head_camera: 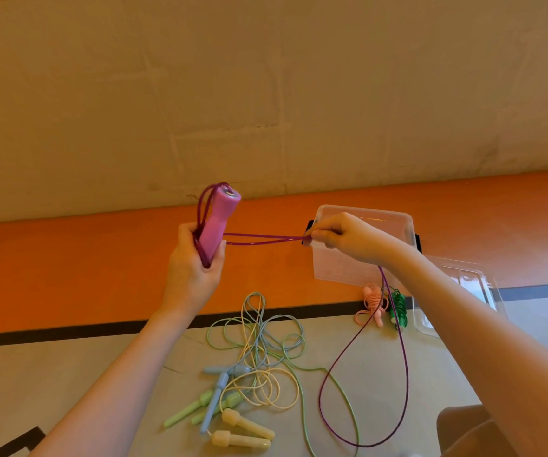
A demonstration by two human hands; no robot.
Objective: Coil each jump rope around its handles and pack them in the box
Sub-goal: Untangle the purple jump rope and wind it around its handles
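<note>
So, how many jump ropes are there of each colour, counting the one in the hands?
Purple rope, held by the left hand and right hand: 1
Pink rope, coiled: 1
Dark green rope, coiled: 1
Blue rope, loose: 1
Light green rope, loose: 1
Yellow rope, loose: 1
Total: 6

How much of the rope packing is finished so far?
Two ropes look coiled, the pink bundle and the green bundle, lying beside the clear box, not packed. In hand: the left hand grips the purple handles while the right hand pulls the purple cord. The loose pastel ropes remain.
</note>
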